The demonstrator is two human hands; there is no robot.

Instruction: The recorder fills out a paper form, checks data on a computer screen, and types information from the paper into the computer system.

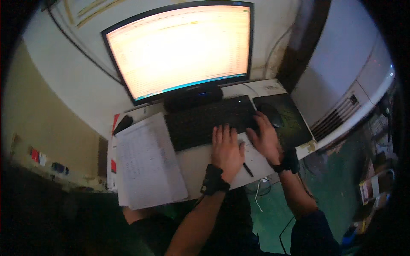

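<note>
My left hand (227, 149) rests on the front edge of a black keyboard (192, 123), its fingers stretched over the keys and holding nothing. At the keyboard's right end lies my right hand (267, 138), thumb and fingers apart, fingertips by the last keys. Both wrists wear black bands. Behind the keyboard a monitor (183, 51) glows with a pale table-like screen. Right of my right hand, a dark mouse (272, 114) sits on a black mouse pad (294, 126). A black pen (248, 170) lies between my wrists.
Written paper sheets (149, 166) cover the left side of the small white table (194, 168). A small black object (124, 124) lies at the back left corner. A white upright cabinet with a vent (341, 98) stands at the right. Cables hang over the green floor (273, 230).
</note>
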